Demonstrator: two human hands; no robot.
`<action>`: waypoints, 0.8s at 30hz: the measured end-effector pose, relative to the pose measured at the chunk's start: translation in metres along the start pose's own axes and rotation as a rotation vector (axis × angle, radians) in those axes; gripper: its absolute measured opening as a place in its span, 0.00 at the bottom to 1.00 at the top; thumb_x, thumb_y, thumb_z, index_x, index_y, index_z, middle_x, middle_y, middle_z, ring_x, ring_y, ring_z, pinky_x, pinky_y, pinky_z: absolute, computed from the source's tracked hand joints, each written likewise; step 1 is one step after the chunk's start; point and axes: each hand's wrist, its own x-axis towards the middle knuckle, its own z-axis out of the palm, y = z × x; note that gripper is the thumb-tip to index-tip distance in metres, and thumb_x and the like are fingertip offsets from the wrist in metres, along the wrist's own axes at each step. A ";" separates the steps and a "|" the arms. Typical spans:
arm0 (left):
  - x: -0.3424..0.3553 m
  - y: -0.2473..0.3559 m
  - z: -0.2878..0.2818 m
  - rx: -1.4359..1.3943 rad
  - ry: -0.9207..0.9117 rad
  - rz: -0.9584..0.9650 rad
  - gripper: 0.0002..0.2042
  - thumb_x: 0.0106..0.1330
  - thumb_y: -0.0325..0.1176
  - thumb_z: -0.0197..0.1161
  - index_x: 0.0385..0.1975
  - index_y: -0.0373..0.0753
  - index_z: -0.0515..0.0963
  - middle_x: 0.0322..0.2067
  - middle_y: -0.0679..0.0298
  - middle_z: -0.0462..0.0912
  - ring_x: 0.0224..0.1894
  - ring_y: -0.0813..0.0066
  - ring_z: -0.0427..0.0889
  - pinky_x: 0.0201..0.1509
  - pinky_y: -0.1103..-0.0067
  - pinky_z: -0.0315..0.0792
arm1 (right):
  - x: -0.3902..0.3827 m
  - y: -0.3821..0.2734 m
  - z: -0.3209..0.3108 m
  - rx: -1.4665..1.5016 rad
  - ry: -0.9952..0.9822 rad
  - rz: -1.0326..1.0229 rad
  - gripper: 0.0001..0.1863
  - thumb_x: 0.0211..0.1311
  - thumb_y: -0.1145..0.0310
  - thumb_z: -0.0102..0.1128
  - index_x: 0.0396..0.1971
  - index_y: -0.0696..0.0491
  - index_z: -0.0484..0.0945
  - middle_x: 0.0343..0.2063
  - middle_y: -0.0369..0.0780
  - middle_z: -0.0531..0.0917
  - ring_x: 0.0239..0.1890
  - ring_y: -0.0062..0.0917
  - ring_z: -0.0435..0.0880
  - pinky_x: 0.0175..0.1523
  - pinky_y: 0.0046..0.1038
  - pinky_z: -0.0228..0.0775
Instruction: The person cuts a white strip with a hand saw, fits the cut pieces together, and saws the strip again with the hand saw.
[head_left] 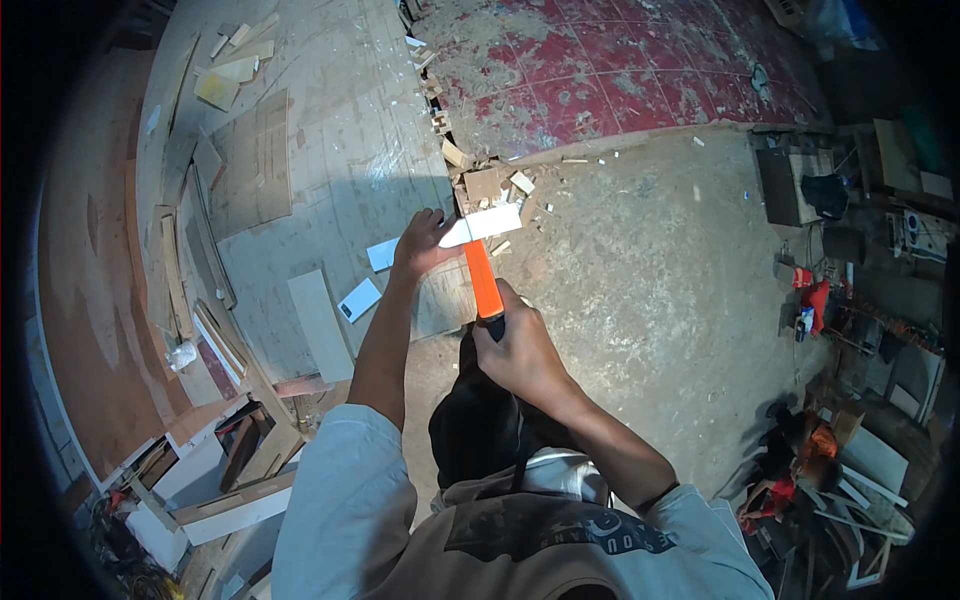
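My left hand [425,240] holds a short white board [492,224] at the edge of the wooden work surface, its fingers bent and bunched at the board's left end. The board's right end sticks out past the edge. My right hand [515,345] is closed round the dark grip of a long, flat orange tool [482,280], saw-like in shape. Its far end meets the board's near side; whether it cuts in is too small to tell. A second white piece [381,254] lies beside my left wrist. Close to my left forearm is a white phone [359,300].
A pale plank [320,325] and a thin panel [255,160] lie on the work surface [340,130]. Wood offcuts [480,185] sit beyond the white board. Tools and clutter line the right side, where another person [800,460] crouches. Scrap boards [235,510] fill the lower left.
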 end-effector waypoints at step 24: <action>0.005 0.012 -0.009 -0.101 0.063 -0.050 0.14 0.45 0.36 0.69 0.31 0.40 0.80 0.31 0.60 0.72 0.36 0.60 0.72 0.40 0.70 0.70 | 0.005 0.025 0.021 -0.030 0.098 -0.029 0.19 0.53 0.80 0.56 0.48 0.60 0.72 0.30 0.56 0.81 0.38 0.51 0.83 0.38 0.37 0.74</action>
